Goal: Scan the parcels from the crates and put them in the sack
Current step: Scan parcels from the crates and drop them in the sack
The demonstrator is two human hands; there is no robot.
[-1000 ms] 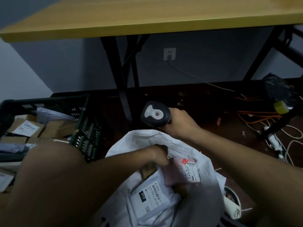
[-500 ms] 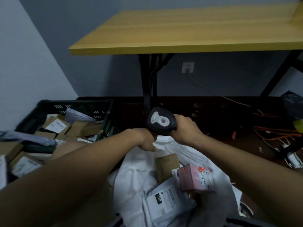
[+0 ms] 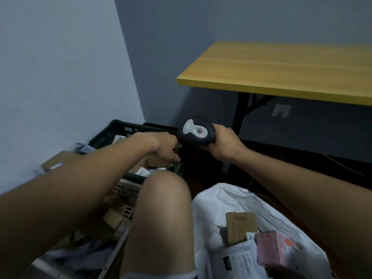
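The right hand [image 3: 225, 144] gripped the scanner [image 3: 196, 132] above the black crate [image 3: 120, 130]. The left hand [image 3: 165, 147] reached into that crate, its grasp unclear. Beside the crate, the white sack [image 3: 231, 202] held parcels [image 3: 275, 250].

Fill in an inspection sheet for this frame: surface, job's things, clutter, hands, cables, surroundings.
Surface: dark floor; yellow table above.
Job's things: white sack holding pink box, brown box and labelled mailer; black crate with parcels.
Clutter: loose parcels at left, blurred.
Hands: left hand reaching into the crate, grip unclear; right hand grips scanner.
Cables: thin cable on the floor.
Surroundings: grey walls, wall socket.
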